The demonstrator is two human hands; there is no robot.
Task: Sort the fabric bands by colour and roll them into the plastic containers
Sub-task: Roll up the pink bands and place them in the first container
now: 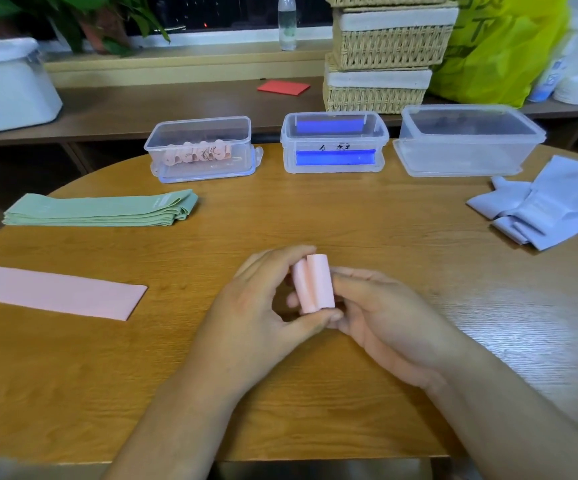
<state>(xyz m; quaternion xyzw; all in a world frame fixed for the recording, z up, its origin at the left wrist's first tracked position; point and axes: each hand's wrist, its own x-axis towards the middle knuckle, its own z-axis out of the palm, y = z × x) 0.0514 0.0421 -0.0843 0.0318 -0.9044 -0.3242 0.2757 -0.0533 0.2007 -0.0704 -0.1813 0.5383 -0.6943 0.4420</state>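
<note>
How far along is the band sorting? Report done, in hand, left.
Done: several pink rolls sit in the left container. In hand: the left hand and right hand both grip a rolled pink band above the table. Left: one flat pink band, the green stack and the pale blue pile are unrolled; I see no rolls in the middle container or right container.

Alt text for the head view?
The left hand and right hand hold a rolled pink band over a round wooden table. Behind stand three clear containers, the left container holding pink rolls; a flat pink band and folded green bands lie left, pale blue bands right.
</note>
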